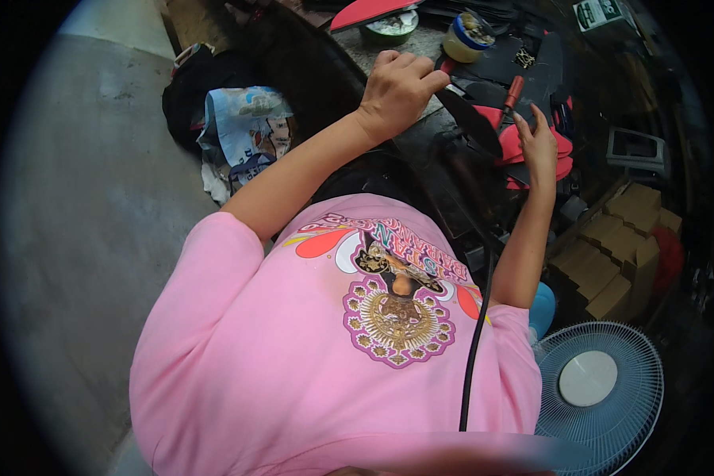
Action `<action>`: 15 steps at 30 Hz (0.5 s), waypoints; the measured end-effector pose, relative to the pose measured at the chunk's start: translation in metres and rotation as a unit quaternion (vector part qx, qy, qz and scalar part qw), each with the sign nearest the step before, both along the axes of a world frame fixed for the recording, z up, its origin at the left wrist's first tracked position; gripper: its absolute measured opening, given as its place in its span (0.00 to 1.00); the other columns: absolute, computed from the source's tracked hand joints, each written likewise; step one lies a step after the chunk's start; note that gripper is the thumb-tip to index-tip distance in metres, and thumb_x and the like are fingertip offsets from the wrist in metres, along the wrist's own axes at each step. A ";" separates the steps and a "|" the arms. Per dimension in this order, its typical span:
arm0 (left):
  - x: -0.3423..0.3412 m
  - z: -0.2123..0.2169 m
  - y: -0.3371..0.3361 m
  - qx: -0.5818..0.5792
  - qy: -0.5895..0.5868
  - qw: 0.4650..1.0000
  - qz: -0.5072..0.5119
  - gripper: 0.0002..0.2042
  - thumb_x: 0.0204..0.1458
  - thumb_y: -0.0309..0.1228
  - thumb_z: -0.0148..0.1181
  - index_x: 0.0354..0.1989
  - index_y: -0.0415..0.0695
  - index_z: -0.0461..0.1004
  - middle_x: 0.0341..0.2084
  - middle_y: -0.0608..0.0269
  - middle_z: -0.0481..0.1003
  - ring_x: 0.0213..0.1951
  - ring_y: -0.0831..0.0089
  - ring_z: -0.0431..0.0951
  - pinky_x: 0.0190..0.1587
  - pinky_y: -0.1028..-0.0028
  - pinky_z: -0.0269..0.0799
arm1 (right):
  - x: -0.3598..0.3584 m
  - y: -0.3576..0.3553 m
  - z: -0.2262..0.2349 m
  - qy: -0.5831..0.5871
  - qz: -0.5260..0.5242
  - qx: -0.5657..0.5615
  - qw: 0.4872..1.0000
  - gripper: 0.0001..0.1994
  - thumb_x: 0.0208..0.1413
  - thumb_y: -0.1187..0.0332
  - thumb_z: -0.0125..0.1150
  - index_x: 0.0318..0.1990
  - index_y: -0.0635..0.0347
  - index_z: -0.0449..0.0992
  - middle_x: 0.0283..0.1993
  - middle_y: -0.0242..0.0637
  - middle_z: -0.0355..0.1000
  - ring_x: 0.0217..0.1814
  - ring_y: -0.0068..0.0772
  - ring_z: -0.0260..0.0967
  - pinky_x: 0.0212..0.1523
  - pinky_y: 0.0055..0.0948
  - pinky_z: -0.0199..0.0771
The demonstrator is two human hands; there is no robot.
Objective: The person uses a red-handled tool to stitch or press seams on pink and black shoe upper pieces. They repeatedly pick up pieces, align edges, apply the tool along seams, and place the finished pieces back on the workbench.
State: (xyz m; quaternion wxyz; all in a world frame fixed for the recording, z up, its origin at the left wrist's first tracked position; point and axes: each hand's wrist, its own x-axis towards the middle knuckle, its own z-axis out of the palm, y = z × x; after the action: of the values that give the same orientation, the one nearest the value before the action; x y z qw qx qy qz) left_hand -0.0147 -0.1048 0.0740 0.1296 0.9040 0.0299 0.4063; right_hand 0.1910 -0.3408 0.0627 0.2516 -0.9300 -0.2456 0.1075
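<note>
Black sole piece pinched in left hand fingers; right hand flat.

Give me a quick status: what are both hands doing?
Left hand gripping a red-handled brush. Right hand pressing on red and black sole pieces. Glue pot behind; nothing blocking.

Pink shirt with a printed emblem in purple, gold and white, flanked by red and white swirls. Black pointed sole piece lying over red sole pieces; a tool with a red handle; a cream jar with a blue band. White fan with a pale blue guard, brown cardboard boxes, grey floor, and a blue-and-white printed bag.
</note>
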 end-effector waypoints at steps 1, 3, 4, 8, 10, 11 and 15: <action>0.000 0.013 -0.005 -0.006 -0.020 1.000 -0.019 0.07 0.46 0.26 0.64 0.33 0.50 0.75 0.28 0.68 0.73 0.34 0.65 0.75 0.44 0.66 0.66 | -0.012 0.002 0.018 0.043 0.024 0.057 0.997 0.26 0.60 0.57 0.63 0.62 0.62 0.70 0.44 0.46 0.78 0.46 0.32 0.76 0.50 0.29 0.72; 0.005 0.035 -0.015 -0.042 -0.055 0.994 -0.082 0.08 0.46 0.25 0.64 0.35 0.50 0.76 0.30 0.66 0.75 0.36 0.64 0.76 0.44 0.65 0.68 | -0.038 0.010 0.047 0.158 0.100 0.227 0.956 0.24 0.62 0.60 0.61 0.62 0.62 0.71 0.48 0.39 0.77 0.48 0.28 0.74 0.53 0.26 0.70; 0.007 0.044 -0.021 -0.059 -0.070 0.989 -0.113 0.09 0.46 0.25 0.64 0.36 0.49 0.76 0.31 0.66 0.76 0.36 0.63 0.76 0.44 0.64 0.69 | -0.050 0.013 0.059 0.208 0.148 0.316 0.914 0.23 0.63 0.61 0.60 0.62 0.61 0.71 0.50 0.36 0.76 0.50 0.26 0.73 0.54 0.25 0.69; 0.021 0.067 -0.049 -0.259 -0.084 0.933 -0.236 0.09 0.51 0.20 0.62 0.40 0.44 0.76 0.35 0.61 0.77 0.40 0.65 0.78 0.44 0.70 0.72 | -0.085 0.020 0.080 0.282 0.135 0.405 0.859 0.18 0.62 0.67 0.62 0.57 0.61 0.74 0.50 0.28 0.74 0.51 0.20 0.69 0.55 0.21 0.67; 0.025 0.073 -0.060 -0.442 -0.031 0.849 -0.289 0.05 0.58 0.21 0.58 0.41 0.42 0.75 0.38 0.65 0.78 0.42 0.75 0.77 0.46 0.75 0.73 | -0.092 0.019 0.084 0.309 0.130 0.444 0.831 0.15 0.60 0.69 0.65 0.54 0.62 0.75 0.47 0.29 0.75 0.51 0.19 0.70 0.54 0.21 0.67; 0.029 0.076 -0.064 -0.508 -0.014 0.807 -0.300 0.05 0.59 0.21 0.58 0.42 0.42 0.76 0.39 0.66 0.77 0.42 0.77 0.77 0.46 0.75 0.73 | -0.093 0.015 0.085 0.283 0.101 0.468 0.831 0.09 0.59 0.72 0.66 0.45 0.62 0.77 0.42 0.29 0.76 0.45 0.16 0.71 0.49 0.18 0.70; 0.033 0.079 -0.065 -0.592 0.067 0.739 -0.315 0.09 0.58 0.25 0.61 0.45 0.37 0.76 0.36 0.67 0.78 0.37 0.85 0.75 0.40 0.82 0.71 | -0.098 0.004 0.089 0.202 0.015 0.562 0.802 0.03 0.60 0.74 0.64 0.38 0.60 0.76 0.35 0.26 0.76 0.35 0.12 0.72 0.36 0.13 0.71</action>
State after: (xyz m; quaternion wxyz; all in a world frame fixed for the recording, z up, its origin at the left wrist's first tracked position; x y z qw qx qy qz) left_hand 0.0182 -0.1701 0.1534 0.7567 0.6281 -0.0130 0.1810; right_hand 0.0925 -0.3368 0.1522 0.7728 -0.5786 -0.2203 0.1398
